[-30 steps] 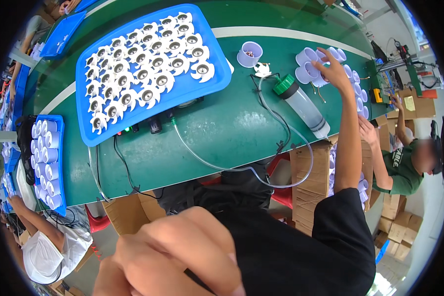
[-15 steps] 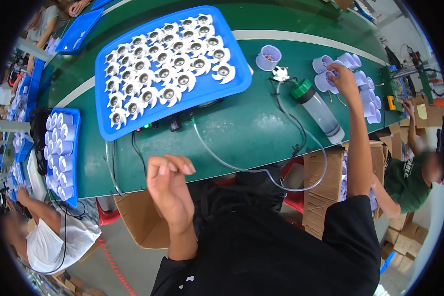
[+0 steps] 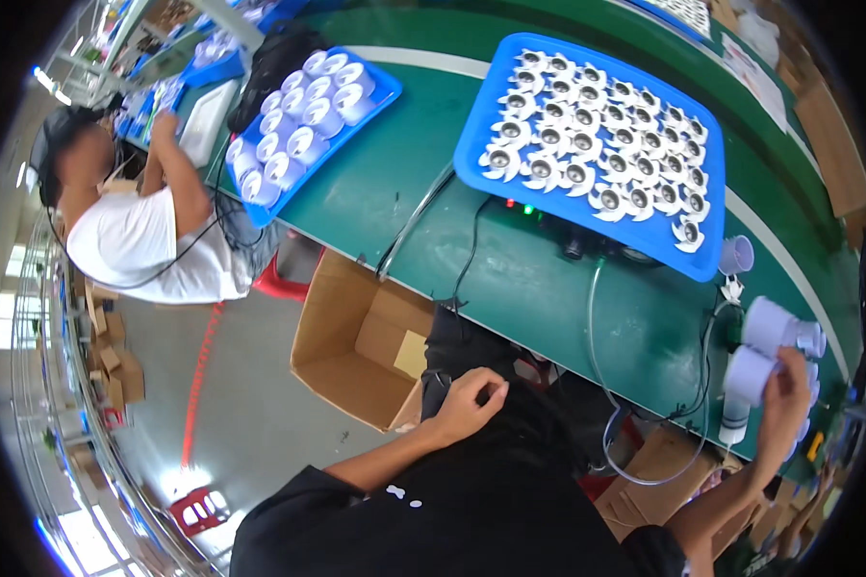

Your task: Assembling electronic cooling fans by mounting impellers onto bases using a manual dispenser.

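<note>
My right hand (image 3: 787, 387), at the right end of the green table, is closed on a pale purple cup (image 3: 747, 373), its wide end turned left. Another purple cup (image 3: 768, 325) sits just beyond it; I cannot tell whether my fingers touch that one. More purple cups lie partly hidden behind the hand. Over my lap, my left hand (image 3: 473, 402) has its fingers curled toward the thumb, with nothing visible in it. A clear syringe-like cylinder (image 3: 734, 419) is partly covered by the held cup. A small white bladed part (image 3: 731, 288) lies beside a single purple cup (image 3: 737, 254).
A blue tray (image 3: 467, 159) holds rows of white bladed impellers. Farther left, another blue tray (image 3: 387, 88) carries purple cups. Clear tubing (image 3: 597, 356) loops over the table's front edge. An open cardboard box (image 3: 332, 332) stands below. A person in white (image 3: 154, 240) sits at left.
The view has swung left, so table things appear farther right. My right hand now has a cup lifted toward me from the group. My left hand has lowered toward my lap and curled more.
</note>
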{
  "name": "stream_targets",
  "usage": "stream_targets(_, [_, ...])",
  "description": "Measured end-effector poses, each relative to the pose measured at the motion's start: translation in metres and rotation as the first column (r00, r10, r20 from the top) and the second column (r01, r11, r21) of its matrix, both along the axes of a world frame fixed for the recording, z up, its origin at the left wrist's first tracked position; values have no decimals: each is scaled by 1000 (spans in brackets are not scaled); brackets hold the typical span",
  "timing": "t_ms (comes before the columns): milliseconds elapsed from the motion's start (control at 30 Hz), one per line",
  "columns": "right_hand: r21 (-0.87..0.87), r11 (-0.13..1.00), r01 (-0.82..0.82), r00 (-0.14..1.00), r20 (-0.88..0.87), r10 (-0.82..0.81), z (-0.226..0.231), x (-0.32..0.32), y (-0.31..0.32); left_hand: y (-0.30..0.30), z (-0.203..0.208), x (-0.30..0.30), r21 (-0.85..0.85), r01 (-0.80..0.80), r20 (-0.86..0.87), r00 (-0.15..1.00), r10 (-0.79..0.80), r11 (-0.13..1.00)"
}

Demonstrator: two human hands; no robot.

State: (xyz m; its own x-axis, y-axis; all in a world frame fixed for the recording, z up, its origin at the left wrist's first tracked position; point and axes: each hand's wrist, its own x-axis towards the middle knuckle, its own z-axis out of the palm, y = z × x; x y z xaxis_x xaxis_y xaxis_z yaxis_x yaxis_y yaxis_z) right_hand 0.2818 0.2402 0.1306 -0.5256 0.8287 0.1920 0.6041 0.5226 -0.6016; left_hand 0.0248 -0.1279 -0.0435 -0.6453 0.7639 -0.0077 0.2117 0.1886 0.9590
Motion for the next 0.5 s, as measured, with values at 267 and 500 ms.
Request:
stream_targets(267, [-98,955,-279,936,194,294,-45,-158,-98,42,-131,-8,-520,176,-299,879,-371,836])
stream_targets(500, [2,973,-230,951,215,224,-48,-143,-113,109,-217,6,-704,614,232,674,-701,357])
